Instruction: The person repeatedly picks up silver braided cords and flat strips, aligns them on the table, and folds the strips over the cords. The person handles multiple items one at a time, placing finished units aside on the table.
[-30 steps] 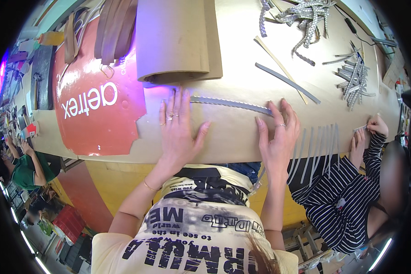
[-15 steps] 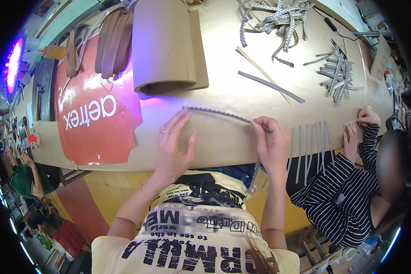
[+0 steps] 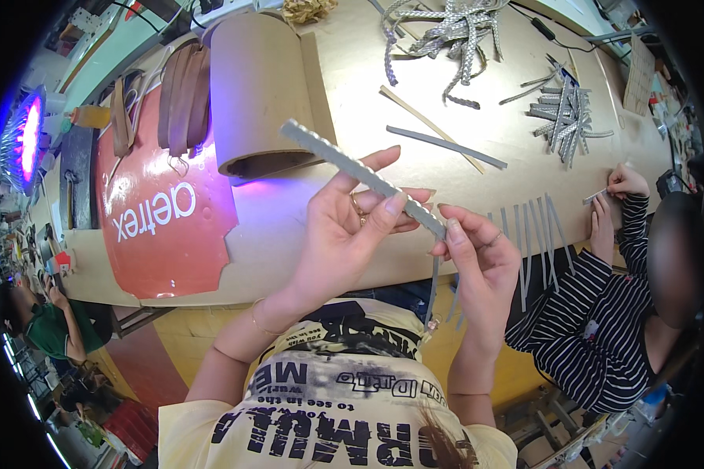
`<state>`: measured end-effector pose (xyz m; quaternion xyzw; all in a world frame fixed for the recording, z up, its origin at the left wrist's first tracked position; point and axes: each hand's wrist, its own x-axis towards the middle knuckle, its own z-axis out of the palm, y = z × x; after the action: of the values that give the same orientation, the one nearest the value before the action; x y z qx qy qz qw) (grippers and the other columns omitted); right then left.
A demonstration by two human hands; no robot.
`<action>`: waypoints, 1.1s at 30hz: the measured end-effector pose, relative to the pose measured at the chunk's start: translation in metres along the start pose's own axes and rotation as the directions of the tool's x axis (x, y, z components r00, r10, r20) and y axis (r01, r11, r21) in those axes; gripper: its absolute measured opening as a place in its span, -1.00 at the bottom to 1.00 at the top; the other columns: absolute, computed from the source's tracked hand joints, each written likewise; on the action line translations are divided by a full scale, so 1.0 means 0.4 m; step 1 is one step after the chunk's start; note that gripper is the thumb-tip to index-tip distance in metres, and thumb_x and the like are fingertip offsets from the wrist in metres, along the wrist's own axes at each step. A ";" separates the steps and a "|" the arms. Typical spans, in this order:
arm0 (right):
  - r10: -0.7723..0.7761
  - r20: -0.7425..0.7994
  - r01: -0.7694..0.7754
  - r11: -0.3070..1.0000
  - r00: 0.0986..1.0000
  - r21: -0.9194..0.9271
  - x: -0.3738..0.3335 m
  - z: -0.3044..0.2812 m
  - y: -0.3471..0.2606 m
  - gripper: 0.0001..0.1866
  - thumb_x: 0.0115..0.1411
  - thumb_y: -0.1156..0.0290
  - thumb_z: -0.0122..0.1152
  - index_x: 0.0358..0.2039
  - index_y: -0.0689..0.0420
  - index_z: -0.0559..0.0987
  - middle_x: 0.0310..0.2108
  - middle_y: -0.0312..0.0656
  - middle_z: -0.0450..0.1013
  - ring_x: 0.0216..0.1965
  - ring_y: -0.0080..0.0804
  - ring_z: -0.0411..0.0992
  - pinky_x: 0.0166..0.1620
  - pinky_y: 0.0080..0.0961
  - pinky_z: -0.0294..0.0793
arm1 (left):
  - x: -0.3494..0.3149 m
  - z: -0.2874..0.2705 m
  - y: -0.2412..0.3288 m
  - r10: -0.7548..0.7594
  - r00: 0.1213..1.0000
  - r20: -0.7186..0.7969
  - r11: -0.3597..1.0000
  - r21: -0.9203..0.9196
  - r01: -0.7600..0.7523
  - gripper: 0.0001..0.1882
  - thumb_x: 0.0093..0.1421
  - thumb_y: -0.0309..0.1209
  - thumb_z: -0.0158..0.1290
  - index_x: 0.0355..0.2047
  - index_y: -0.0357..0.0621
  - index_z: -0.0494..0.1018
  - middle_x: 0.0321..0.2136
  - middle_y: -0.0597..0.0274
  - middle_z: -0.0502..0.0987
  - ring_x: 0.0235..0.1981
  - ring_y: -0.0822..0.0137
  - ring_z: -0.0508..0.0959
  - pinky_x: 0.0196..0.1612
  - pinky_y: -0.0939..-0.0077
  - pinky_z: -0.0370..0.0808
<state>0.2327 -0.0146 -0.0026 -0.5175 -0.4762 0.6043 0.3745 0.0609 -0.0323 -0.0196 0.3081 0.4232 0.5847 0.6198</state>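
Both hands hold a flat grey strip (image 3: 332,155) with a braided, scalloped edge, raised over the near side of the table. My left hand (image 3: 340,227) pinches its middle between thumb and fingers. At its lower right end, the thumb and fingertips of my right hand (image 3: 479,254) are closed on it. The strip slants up to the left, its far end free near the cardboard tube. Below my right hand hangs a thin grey band (image 3: 433,291); whether it joins the strip I cannot tell.
A brown cardboard tube (image 3: 258,94) and red sheet (image 3: 164,234) lie on the left, brown straps (image 3: 186,102) behind. Braided strips (image 3: 469,39) and a pile of short braids (image 3: 565,113) are farther back. Narrow grey strips (image 3: 536,234) hang over the edge beside a co-worker (image 3: 575,336).
The strip has been lifted and turned from edge-on to its flat grey side. My left hand has slid right, from the strip's far end to its middle, close to my right hand.
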 end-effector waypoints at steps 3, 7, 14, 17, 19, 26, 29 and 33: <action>-0.030 0.001 0.030 1.000 1.000 0.007 0.000 0.007 -0.001 -0.76 0.32 0.49 0.16 -0.05 0.32 0.59 -0.43 -0.26 0.55 -0.37 -0.63 0.48 -0.20 -0.67 0.42 | 0.017 0.007 0.025 -0.081 0.995 -0.050 0.996 0.042 0.083 -0.55 0.40 -0.45 -0.08 0.24 -0.35 0.16 -0.16 -0.11 0.60 -0.11 0.15 0.65 -0.05 0.31 0.64; -0.053 0.035 0.054 0.998 0.998 -0.036 0.001 0.011 0.005 -0.75 0.32 0.49 0.15 -0.05 0.32 0.59 -0.44 -0.26 0.55 -0.39 -0.64 0.48 -0.23 -0.67 0.42 | 0.023 0.007 0.036 -0.118 0.989 -0.088 0.993 0.003 0.119 -0.64 0.37 -0.46 0.00 0.10 -0.39 0.26 -0.21 -0.11 0.62 -0.16 0.25 0.65 -0.11 0.47 0.64; -0.137 -0.026 0.129 0.972 0.990 -0.198 0.031 0.008 0.051 -0.80 0.29 0.49 0.18 -0.13 0.32 0.59 -0.48 -0.25 0.54 -0.45 -0.62 0.46 -0.30 -0.65 0.41 | 0.031 -0.029 -0.037 -0.122 0.972 -0.202 0.992 -0.048 0.115 -0.65 0.38 -0.45 -0.04 0.11 -0.36 0.25 -0.13 -0.09 0.59 -0.09 0.21 0.63 -0.04 0.40 0.62; -0.128 -0.051 0.104 0.938 0.990 -0.332 0.124 -0.012 0.096 -0.81 0.28 0.44 0.19 -0.18 0.29 0.60 -0.56 -0.23 0.50 -0.50 -0.58 0.45 -0.35 -0.61 0.39 | 0.036 -0.049 -0.099 -0.196 0.954 -0.227 0.979 -0.105 0.176 -0.57 0.39 -0.45 -0.06 0.20 -0.36 0.19 0.00 -0.08 0.52 0.00 0.19 0.58 0.01 0.39 0.60; -0.028 -0.074 -0.018 0.831 0.997 -0.556 0.179 -0.033 0.120 -0.81 0.27 0.39 0.19 -0.20 0.25 0.60 -0.62 -0.19 0.47 -0.55 -0.49 0.46 -0.38 -0.54 0.38 | 0.016 -0.055 -0.126 -0.280 0.941 -0.188 0.960 -0.079 0.269 -0.51 0.40 -0.44 -0.07 0.26 -0.37 0.13 0.06 -0.07 0.48 0.04 0.18 0.56 0.03 0.38 0.58; -0.026 0.018 0.030 0.583 1.000 -0.812 0.213 -0.049 0.127 -0.82 0.26 0.30 0.17 -0.28 0.14 0.58 -0.65 -0.07 0.48 -0.55 -0.11 0.50 -0.38 -0.27 0.41 | -0.102 -0.055 -0.118 -0.126 0.990 0.069 0.526 0.850 0.008 -0.56 0.24 -0.49 0.10 0.14 -0.28 0.40 0.13 -0.06 0.43 0.07 0.07 0.53 0.04 0.27 0.50; -0.023 -0.024 -0.007 0.572 0.999 -0.820 0.207 -0.038 0.122 -0.81 0.26 0.27 0.20 -0.27 0.14 0.57 -0.62 -0.10 0.50 -0.55 -0.12 0.50 -0.37 -0.24 0.42 | -0.065 -0.052 -0.155 0.157 0.938 0.309 0.081 0.943 -0.323 -0.50 0.20 -0.39 0.13 0.13 -0.29 0.38 0.22 -0.08 0.31 0.25 -0.03 0.34 0.25 0.14 0.33; -0.104 -0.113 -0.041 0.530 0.988 -0.847 0.192 -0.036 0.134 -0.75 0.25 0.21 0.24 -0.25 0.14 0.56 -0.52 -0.13 0.50 -0.47 -0.15 0.49 -0.33 -0.26 0.43 | -0.021 -0.054 -0.205 0.084 0.970 0.228 0.076 0.969 -0.234 -0.35 0.22 -0.32 0.12 0.27 -0.29 0.22 0.33 -0.09 0.14 0.38 -0.04 0.12 0.35 0.01 0.10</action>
<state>0.2349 0.0464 -0.0751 -0.6692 -0.6889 0.2504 0.1224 0.0800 -0.0533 -0.1000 0.7200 0.6336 0.1938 0.2065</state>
